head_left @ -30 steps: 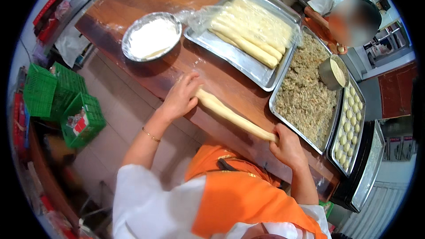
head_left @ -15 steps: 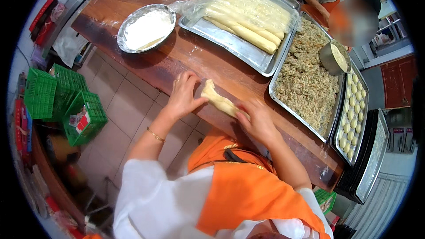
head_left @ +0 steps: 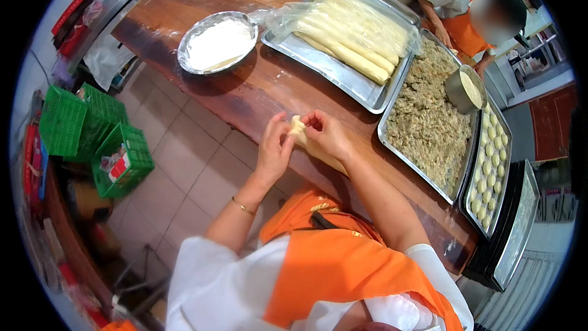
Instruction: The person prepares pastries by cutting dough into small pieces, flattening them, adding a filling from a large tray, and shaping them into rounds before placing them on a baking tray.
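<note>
A pale dough roll (head_left: 324, 158) lies along the near edge of the wooden table, partly covered by my right hand and forearm. My right hand (head_left: 329, 136) pinches its far left end between thumb and fingers. Just left of that end, my left hand (head_left: 274, 147) has its fingers curled against the dough, thumb facing the right hand. Beyond my hands, a metal tray (head_left: 318, 68) holds several long dough rolls (head_left: 349, 34) partly under clear plastic film. To the right, another tray is spread with a chunky, greenish-brown filling (head_left: 422, 119), with a metal container (head_left: 465, 90) resting on it.
A metal bowl of white flour (head_left: 219, 43) stands on the wooden table (head_left: 165, 9). At the right edge, a tray of small oval dough pieces (head_left: 488, 165) sits beside stacked dark trays (head_left: 511, 227). Green crates (head_left: 125, 159) stand on the left floor. A co-worker (head_left: 468, 18) is at the far right.
My right hand has moved left along the dough roll from its right part to its left end. My left hand has closed in beside it. The whole view has shifted slightly.
</note>
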Demonstrator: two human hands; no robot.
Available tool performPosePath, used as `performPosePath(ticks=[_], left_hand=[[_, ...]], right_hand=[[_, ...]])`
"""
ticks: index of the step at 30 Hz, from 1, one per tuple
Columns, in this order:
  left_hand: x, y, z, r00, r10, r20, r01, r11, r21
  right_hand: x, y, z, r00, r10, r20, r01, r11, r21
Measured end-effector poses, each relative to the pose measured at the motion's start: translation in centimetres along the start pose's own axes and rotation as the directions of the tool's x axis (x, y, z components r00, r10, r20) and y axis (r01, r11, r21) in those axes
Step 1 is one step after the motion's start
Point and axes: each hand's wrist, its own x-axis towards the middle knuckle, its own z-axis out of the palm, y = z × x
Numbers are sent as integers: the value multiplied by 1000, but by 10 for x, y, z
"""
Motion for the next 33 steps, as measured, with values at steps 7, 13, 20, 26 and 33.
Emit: performPosePath(ticks=[7,13,20,26,33], left_hand=[[8,5,21,999,-47,-6,37,855,-517],[18,29,25,996,-73,-47,35,835,-550],[34,30,55,993,117,-20,-114,892,-436],[57,35,62,946,-293,-138,60,577,-814],[60,15,40,910,-400,-110,241,725,-645]], right_hand=[[-15,-19,-9,1000,10,-15,-3,908,419],[-23,-42,-17,998,16,-54,18,815,579],[-24,-28,-19,999,-44,17,28,846,532],[-46,-38,-11,942,-277,-188,211,927,-311],[-62,-19,-4,993,-110,40,115,848,-518]])
